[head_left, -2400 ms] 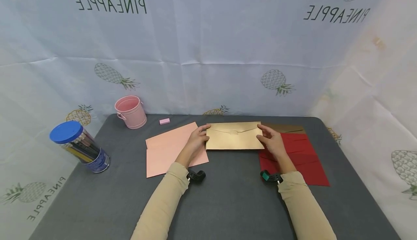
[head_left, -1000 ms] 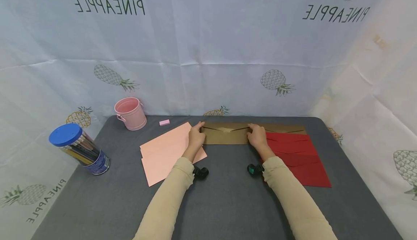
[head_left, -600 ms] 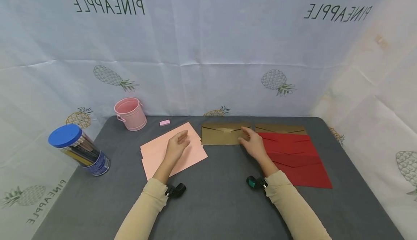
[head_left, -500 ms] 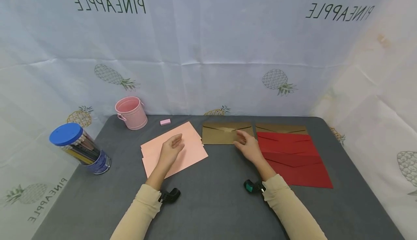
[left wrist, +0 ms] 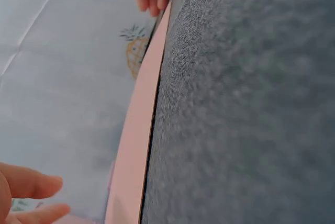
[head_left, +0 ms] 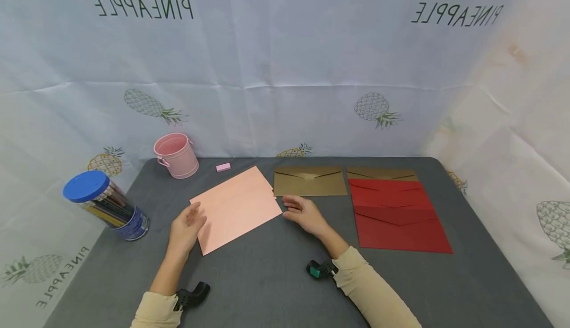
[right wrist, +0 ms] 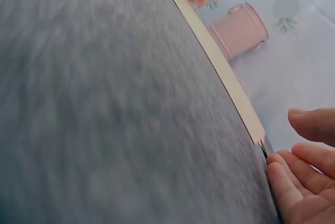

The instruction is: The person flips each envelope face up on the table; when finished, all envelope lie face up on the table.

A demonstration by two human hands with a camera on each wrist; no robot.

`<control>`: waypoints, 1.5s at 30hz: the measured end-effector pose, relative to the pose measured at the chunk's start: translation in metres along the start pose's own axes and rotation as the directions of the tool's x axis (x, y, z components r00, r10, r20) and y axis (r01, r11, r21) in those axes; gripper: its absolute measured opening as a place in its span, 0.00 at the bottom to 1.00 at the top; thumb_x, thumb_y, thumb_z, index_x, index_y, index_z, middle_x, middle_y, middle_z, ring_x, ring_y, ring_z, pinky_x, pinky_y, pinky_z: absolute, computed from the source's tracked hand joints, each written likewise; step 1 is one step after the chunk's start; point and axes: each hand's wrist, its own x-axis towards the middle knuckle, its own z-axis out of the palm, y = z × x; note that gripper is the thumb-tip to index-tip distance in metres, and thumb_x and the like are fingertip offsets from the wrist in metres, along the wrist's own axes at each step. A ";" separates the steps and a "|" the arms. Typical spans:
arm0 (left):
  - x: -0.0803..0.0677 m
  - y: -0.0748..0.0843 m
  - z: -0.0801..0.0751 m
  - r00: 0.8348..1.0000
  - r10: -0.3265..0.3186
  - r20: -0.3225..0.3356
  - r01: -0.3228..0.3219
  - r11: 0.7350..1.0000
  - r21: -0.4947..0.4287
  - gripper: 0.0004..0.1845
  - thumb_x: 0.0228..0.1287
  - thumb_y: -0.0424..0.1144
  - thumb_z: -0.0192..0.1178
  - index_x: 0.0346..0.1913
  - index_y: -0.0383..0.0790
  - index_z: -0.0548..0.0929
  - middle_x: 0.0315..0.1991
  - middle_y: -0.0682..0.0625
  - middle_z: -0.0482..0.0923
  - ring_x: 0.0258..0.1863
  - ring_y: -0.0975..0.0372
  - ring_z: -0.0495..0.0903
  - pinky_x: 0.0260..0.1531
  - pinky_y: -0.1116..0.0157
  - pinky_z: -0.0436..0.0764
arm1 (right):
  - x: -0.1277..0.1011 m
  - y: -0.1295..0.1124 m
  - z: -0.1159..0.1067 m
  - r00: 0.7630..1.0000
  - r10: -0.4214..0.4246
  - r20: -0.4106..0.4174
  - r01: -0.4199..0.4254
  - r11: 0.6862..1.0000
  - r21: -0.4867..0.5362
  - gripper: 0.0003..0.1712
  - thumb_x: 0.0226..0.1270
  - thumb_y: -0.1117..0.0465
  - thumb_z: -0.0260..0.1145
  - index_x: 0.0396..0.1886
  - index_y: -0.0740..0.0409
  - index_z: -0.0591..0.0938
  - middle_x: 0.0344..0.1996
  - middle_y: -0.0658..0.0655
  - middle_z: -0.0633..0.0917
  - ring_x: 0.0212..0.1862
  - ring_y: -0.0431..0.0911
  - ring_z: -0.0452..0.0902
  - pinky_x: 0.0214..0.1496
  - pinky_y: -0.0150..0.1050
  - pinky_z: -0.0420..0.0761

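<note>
A stack of pink envelopes (head_left: 236,208) lies flat on the grey table (head_left: 285,278), seen edge-on in the left wrist view (left wrist: 137,145) and the right wrist view (right wrist: 222,64). My left hand (head_left: 189,220) is open beside the stack's left corner, fingers straight (left wrist: 31,190), holding nothing. At the stack's right corner my right hand (head_left: 297,208) is open and empty, its fingers (right wrist: 301,169) just off the edge. A gold envelope (head_left: 310,180) lies behind the right hand, flap closed.
Red envelopes (head_left: 398,214) are fanned out at the right, over a second gold envelope (head_left: 382,172). A pink bucket (head_left: 176,155), a small pink eraser (head_left: 223,167) and a blue-lidded jar of pencils (head_left: 107,204) stand at the left. A pineapple-print cloth (head_left: 285,70) backs the table.
Both hands set the gold envelope down at the back of the table and let go. They then drew back and spread to the two near corners of the pink stack.
</note>
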 end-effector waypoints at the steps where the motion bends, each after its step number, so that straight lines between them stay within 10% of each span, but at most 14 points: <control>1: -0.002 -0.001 -0.002 1.000 -0.017 -0.006 0.017 1.000 -0.003 0.28 0.68 0.31 0.52 0.70 0.30 0.59 0.71 0.32 0.53 0.72 0.44 0.52 0.70 0.51 0.57 | 0.001 0.000 0.002 1.000 -0.007 0.007 0.007 1.000 -0.006 0.31 0.64 0.71 0.61 0.65 0.76 0.64 0.62 0.75 0.69 0.64 0.64 0.67 0.65 0.49 0.70; 12: -0.006 -0.010 -0.004 0.995 -0.073 -0.062 0.067 0.994 -0.087 0.28 0.69 0.28 0.49 0.70 0.29 0.57 0.71 0.34 0.54 0.72 0.46 0.55 0.66 0.53 0.63 | 0.016 0.021 0.016 0.999 -0.010 -0.031 0.009 0.999 -0.041 0.31 0.63 0.67 0.64 0.65 0.71 0.68 0.60 0.70 0.74 0.61 0.59 0.73 0.61 0.45 0.75; 20: -0.004 -0.012 -0.003 0.981 -0.067 -0.183 0.023 0.972 -0.233 0.27 0.64 0.20 0.49 0.67 0.27 0.64 0.68 0.35 0.62 0.70 0.49 0.59 0.43 0.88 0.70 | 0.017 0.017 0.023 0.997 0.033 -0.070 -0.033 0.999 -0.009 0.29 0.63 0.69 0.64 0.64 0.67 0.71 0.59 0.65 0.77 0.57 0.56 0.75 0.54 0.40 0.79; 25: -0.003 -0.010 -0.002 0.975 -0.054 -0.213 -0.015 0.952 -0.306 0.27 0.61 0.18 0.50 0.66 0.25 0.64 0.68 0.35 0.62 0.71 0.50 0.58 0.59 0.75 0.68 | 0.017 0.017 0.027 0.992 0.032 -0.119 -0.026 0.998 0.050 0.27 0.61 0.72 0.64 0.62 0.67 0.73 0.56 0.66 0.78 0.54 0.56 0.75 0.46 0.32 0.79; 32: -0.004 -0.002 0.001 0.988 -0.061 -0.139 0.008 0.936 -0.352 0.28 0.64 0.21 0.52 0.67 0.29 0.64 0.71 0.39 0.58 0.72 0.54 0.56 0.61 0.70 0.67 | 0.012 0.008 0.020 0.983 0.086 -0.164 -0.056 0.981 0.184 0.26 0.60 0.76 0.62 0.60 0.72 0.73 0.55 0.71 0.77 0.56 0.59 0.74 0.47 0.30 0.79; 36: -0.004 0.006 0.006 0.998 -0.051 -0.047 0.030 0.927 -0.374 0.29 0.65 0.25 0.55 0.69 0.34 0.63 0.72 0.43 0.57 0.55 0.62 0.75 0.39 0.80 0.78 | 0.010 0.018 0.007 0.980 0.075 -0.184 -0.029 0.971 0.238 0.27 0.60 0.75 0.63 0.61 0.71 0.72 0.56 0.71 0.77 0.55 0.53 0.77 0.47 0.27 0.80; 40: -0.002 0.013 0.014 0.999 0.035 0.041 -0.011 0.872 -0.489 0.32 0.63 0.23 0.56 0.70 0.34 0.61 0.72 0.39 0.57 0.36 0.72 0.80 0.27 0.76 0.80 | 0.001 0.015 -0.009 0.973 0.054 -0.224 0.010 0.961 0.277 0.28 0.59 0.75 0.63 0.61 0.73 0.71 0.56 0.73 0.76 0.51 0.43 0.79 0.47 0.27 0.80; 45: 0.005 0.022 0.026 0.980 0.176 0.089 -0.087 0.790 -0.607 0.35 0.62 0.21 0.56 0.71 0.30 0.56 0.71 0.33 0.55 0.51 0.71 0.79 0.41 0.70 0.82 | -0.010 0.013 -0.027 0.966 0.053 -0.251 0.031 0.948 0.317 0.29 0.60 0.74 0.63 0.62 0.72 0.70 0.57 0.72 0.75 0.48 0.37 0.79 0.49 0.27 0.80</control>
